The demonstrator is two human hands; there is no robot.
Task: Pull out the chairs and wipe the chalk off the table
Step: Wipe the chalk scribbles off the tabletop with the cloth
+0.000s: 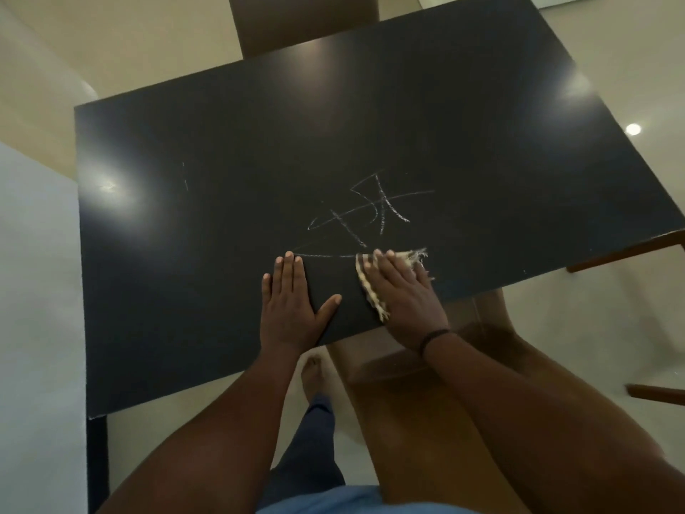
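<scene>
White chalk marks (pixel 370 213) are scrawled across the middle of the black table (pixel 222 179). My right hand (pixel 404 294) lies flat on a frayed beige cloth (pixel 370 287), pressing it onto the table just below the marks. My left hand (pixel 293 302) rests flat beside it, fingers spread and empty, touching the end of a long chalk line. A short chalk stroke (pixel 184 176) stands alone at the left. A brown chair (pixel 426 365) stands below the table's near edge, under my right arm.
Another brown chair (pixel 307 24) stands at the far side of the table. A wooden piece (pixel 656 393) shows at the right over the tiled floor. A pale wall (pixel 37 291) runs along the left edge. My bare foot (pixel 311 376) is beneath the near edge.
</scene>
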